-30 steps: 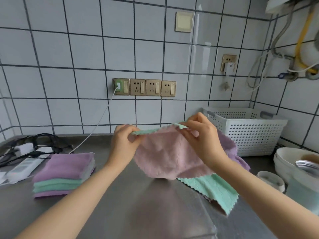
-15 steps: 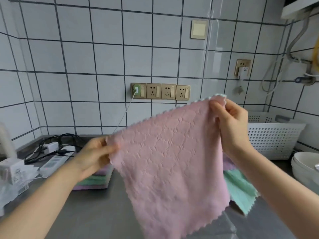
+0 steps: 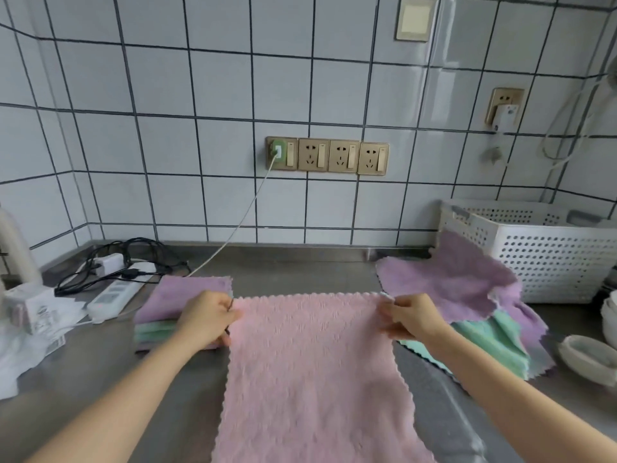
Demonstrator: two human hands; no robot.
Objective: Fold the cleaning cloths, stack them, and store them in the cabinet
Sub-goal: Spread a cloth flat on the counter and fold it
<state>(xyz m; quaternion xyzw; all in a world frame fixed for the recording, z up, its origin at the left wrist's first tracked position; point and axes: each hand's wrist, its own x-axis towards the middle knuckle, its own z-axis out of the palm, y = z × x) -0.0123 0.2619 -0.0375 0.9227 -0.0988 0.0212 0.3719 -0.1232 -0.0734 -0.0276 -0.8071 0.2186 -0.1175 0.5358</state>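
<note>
A pink cleaning cloth (image 3: 310,372) lies spread flat on the steel worktop (image 3: 300,272), its far corners pinched by the left hand (image 3: 208,317) and the right hand (image 3: 409,317). Folded cloths (image 3: 173,304) sit stacked just behind the left hand; unfolded purple and green cloths (image 3: 467,295) lie heaped beside the right hand, against a white basket (image 3: 547,252).

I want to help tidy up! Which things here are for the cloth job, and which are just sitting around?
For the job:
pink cloth, held at its far corners by the left hand and right hand
folded stack
unfolded pile

Just sitting around:
power strip
basket
bowls
charger cable
</note>
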